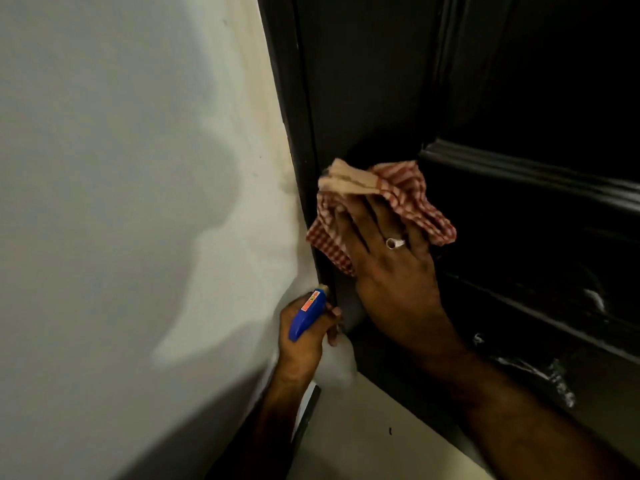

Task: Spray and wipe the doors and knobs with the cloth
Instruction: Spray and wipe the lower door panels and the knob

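A dark panelled door [374, 98] fills the right side of the view. My right hand [391, 268] lies flat with straight fingers on a red-and-white checked cloth [398, 188], pressing it against the door near its left edge. Lower left, my left hand [304, 337] grips a spray bottle [308, 315] with a blue trigger head and pale nozzle, held close to the door frame. No knob is in view.
A white wall [121, 202] with my shadow on it takes up the left half. The dark door frame [294, 133] runs down between wall and door. Pale floor [374, 434] shows below. Wet streaks [557, 375] glint on the door's lower panels.
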The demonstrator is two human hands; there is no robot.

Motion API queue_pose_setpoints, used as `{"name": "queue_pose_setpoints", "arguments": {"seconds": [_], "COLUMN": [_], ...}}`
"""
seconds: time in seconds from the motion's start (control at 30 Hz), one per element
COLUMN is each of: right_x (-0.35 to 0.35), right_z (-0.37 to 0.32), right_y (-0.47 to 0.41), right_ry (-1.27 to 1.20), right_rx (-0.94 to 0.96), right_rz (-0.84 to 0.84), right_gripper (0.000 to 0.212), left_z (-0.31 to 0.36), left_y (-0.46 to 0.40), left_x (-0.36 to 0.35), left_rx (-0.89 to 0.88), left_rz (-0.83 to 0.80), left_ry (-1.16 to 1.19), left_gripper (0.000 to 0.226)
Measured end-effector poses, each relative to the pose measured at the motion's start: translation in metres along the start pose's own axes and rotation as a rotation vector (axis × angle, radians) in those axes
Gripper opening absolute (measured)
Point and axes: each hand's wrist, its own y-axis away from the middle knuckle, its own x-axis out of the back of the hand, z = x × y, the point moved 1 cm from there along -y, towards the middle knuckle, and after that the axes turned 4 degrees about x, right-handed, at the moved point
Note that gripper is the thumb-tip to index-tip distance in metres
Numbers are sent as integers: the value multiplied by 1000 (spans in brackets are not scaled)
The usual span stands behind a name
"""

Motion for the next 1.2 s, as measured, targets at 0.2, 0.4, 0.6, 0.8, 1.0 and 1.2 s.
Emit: {"name": "queue_pose_setpoints", "arguments": {"seconds": [0.2,0.4,0.6,0.8,1.0,1.2], "right_x": [-48,-32,-27,-99,-2,64], "right_z": [-11,-7,-14,-43,10,31], "right_y": [94,68,23,116,4,-28], "right_ry": [-226,-133,49,6,184,311], "right_rx": [86,135,-7,84,72,157], "right_rz": [-358,-258,5,-393,-20,-86], "right_gripper": [50,59,68,58,55,57], "left_z": [-3,-61,-112,-143,-31,94], "left_y": [-5,-2,10,26,10,12], "left_x": [-6,1,3,8,-7,-13], "left_rx": [-67,64,97,133,-28,-282], "left_rz": [-74,-63,-98,-52,-92,-183], "left_ry": [-4,53,82,116,178,165], "left_gripper": [34,9,28,41,8,14]}}
